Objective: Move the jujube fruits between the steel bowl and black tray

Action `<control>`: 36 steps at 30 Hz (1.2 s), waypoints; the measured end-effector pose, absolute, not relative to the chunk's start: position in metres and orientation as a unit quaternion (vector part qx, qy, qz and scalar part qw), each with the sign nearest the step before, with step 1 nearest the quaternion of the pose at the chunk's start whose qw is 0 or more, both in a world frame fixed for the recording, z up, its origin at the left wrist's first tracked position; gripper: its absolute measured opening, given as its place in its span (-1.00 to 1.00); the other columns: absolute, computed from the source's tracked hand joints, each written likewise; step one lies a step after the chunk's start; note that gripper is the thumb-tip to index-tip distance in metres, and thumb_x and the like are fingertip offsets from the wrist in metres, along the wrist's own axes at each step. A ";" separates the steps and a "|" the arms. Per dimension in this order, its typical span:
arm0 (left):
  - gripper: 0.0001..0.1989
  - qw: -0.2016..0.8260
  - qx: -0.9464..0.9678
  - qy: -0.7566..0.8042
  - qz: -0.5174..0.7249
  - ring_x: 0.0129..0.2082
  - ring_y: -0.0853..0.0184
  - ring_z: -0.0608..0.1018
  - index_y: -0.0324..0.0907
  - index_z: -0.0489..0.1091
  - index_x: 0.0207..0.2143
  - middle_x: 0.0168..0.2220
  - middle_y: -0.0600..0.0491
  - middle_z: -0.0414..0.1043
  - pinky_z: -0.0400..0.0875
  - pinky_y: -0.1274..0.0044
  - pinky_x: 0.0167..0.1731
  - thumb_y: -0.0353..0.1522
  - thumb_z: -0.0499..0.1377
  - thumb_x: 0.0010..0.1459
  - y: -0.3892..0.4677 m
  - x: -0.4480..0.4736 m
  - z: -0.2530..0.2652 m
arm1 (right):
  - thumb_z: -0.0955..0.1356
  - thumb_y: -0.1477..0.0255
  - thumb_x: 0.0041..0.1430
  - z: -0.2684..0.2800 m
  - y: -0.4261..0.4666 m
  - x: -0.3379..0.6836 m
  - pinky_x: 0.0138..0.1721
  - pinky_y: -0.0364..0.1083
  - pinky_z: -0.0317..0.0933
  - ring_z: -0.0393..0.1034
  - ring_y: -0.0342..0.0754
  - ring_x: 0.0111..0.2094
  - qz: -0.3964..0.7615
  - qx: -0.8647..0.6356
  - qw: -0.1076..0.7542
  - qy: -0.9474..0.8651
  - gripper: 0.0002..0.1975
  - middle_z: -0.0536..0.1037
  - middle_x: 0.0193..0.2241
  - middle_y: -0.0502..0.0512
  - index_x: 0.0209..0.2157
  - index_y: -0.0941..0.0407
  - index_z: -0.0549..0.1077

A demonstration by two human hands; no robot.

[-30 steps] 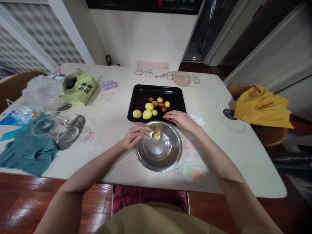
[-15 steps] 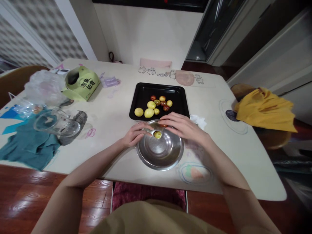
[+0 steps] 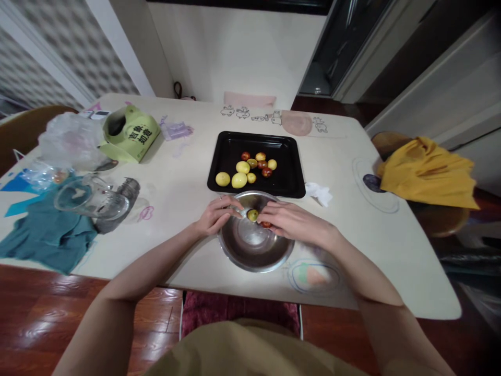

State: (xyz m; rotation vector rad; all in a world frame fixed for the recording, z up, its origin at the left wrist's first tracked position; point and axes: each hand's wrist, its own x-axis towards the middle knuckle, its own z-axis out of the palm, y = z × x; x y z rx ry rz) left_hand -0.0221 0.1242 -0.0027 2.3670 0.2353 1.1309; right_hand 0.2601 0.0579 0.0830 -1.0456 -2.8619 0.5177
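Metal bowl (image 3: pixel 245 250): yellow-green fruit (image 3: pixel 252 214) and red fruit (image 3: pixel 266 224) within its outline.
Left hand (image 3: pixel 215 215) at the bowl's left rim, fingers bent; whether they grip anything cannot be told. Yellow-green fruit lies right of those fingertips, between both hands, the right appearing nearer. Right hand (image 3: pixel 289 220), reaching in from the right, grasps the red fruit at its fingertips; long axis hidden by fingers.

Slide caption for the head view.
Right hand holding a small red fruit over a round shiny metal bowl, left hand at its side; black rectangular tray beyond.
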 end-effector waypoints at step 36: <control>-0.68 0.132 0.893 0.186 0.387 0.21 0.14 0.55 -0.16 0.45 0.21 0.13 -0.18 0.54 0.50 0.20 0.23 -0.38 0.07 0.51 0.171 -0.007 0.027 | 0.15 0.40 0.56 -0.022 0.067 0.294 -0.05 0.14 0.48 0.53 0.12 -0.02 0.040 -0.293 0.523 -0.800 -0.63 0.63 -0.06 0.28 0.08 0.11 0.55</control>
